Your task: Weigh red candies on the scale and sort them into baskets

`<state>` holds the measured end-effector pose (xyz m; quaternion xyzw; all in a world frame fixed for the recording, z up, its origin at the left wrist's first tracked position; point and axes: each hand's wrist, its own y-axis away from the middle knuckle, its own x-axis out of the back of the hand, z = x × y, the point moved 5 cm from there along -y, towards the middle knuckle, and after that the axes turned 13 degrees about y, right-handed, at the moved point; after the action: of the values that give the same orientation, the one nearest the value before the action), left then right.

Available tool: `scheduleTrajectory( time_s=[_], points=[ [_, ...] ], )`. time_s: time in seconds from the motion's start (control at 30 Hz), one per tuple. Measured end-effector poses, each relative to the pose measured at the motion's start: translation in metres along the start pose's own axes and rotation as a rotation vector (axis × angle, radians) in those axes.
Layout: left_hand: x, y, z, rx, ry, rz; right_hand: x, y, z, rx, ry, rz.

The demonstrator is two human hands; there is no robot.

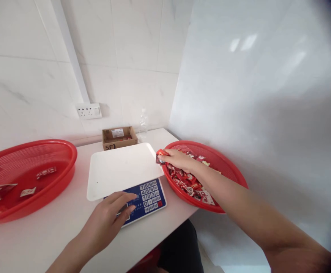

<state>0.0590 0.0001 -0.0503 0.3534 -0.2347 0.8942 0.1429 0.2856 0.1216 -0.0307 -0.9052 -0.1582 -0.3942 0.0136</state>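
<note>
My right hand [177,159] pinches one or more small red snack packets [161,157] at the left rim of a red mesh basket [236,178]. Many more red and white wrapped packets [186,182] lie heaped in that basket, partly hidden by my forearm. My left hand [111,212], fingers apart and holding nothing, hovers over or rests on the blue panel of a digital scale [151,199]; I cannot tell if it touches. It covers the panel's left part. The scale's white tray [122,170] has no packets on it.
To the left stands another red basket [73,155] with several packets [28,192] inside. An open cardboard box [120,146] and a clear plastic bottle [143,122] are at the back of the white table [77,216]. A wall socket [89,111] is above; a pale panel [239,94] rises at right.
</note>
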Motion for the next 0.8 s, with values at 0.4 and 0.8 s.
scheduleTrajectory(
  time_s=[0.4, 0.8],
  points=[
    [0.004, 0.015, -0.002, 0.072, -0.036, -0.001, -0.058, -0.061, -0.069, 0.295, 0.291, 0.121],
    [0.008, 0.021, -0.022, 0.003, -0.070, 0.091, 0.068, 0.011, 0.103, -0.089, 0.539, 0.240]
  ],
)
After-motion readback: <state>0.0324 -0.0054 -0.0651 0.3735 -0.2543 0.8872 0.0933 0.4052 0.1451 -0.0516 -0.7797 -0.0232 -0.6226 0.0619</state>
